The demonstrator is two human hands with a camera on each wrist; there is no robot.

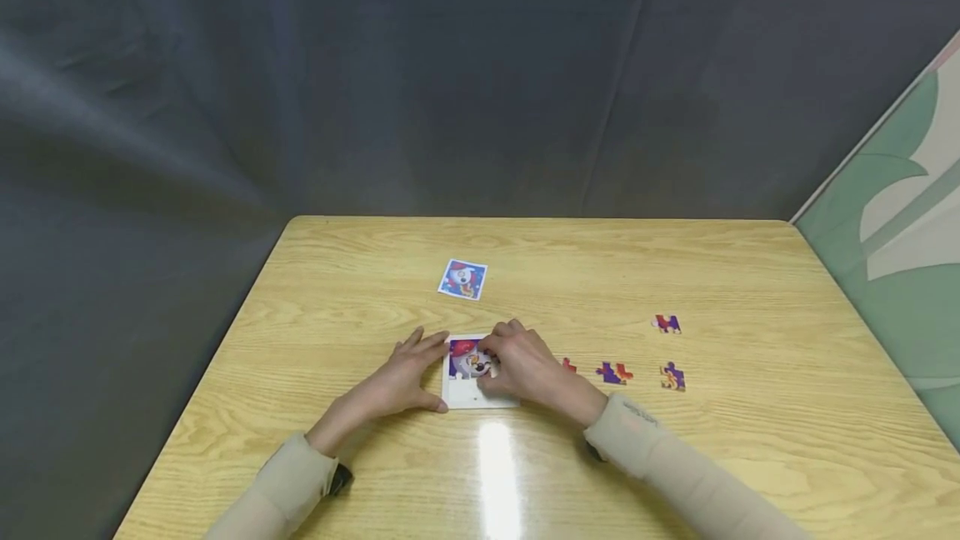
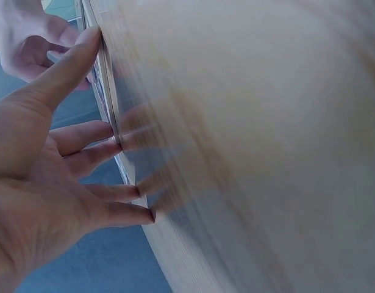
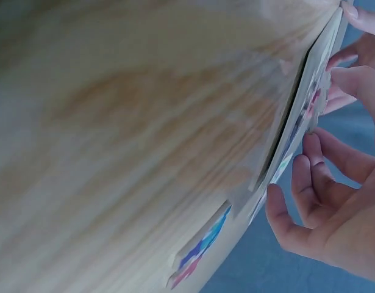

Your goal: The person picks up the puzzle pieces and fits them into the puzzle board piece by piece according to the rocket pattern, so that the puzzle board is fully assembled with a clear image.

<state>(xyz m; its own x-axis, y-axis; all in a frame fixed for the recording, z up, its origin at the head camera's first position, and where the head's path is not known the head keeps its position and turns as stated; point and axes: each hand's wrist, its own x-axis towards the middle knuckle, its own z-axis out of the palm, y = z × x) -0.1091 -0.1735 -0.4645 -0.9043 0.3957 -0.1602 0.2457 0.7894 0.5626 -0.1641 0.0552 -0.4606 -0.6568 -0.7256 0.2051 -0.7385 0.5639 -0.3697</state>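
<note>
A white puzzle tray lies on the table, its upper part filled with joined pieces that form a cartoon face under a red hat. My left hand touches the tray's left side with fairly straight fingers, the thumb at the near corner and the fingertips farther up. Over the tray's right half, my right hand pinches a puzzle piece between thumb and forefinger, at the tray's surface. The hand hides much of that piece in the head view. The lower strip of the tray shows bare white.
Loose pieces lie right of the tray: a red one partly behind the right wrist, purple-and-red ones, another, and one farther back. A picture card lies beyond the tray. Dark cloth hangs behind the table.
</note>
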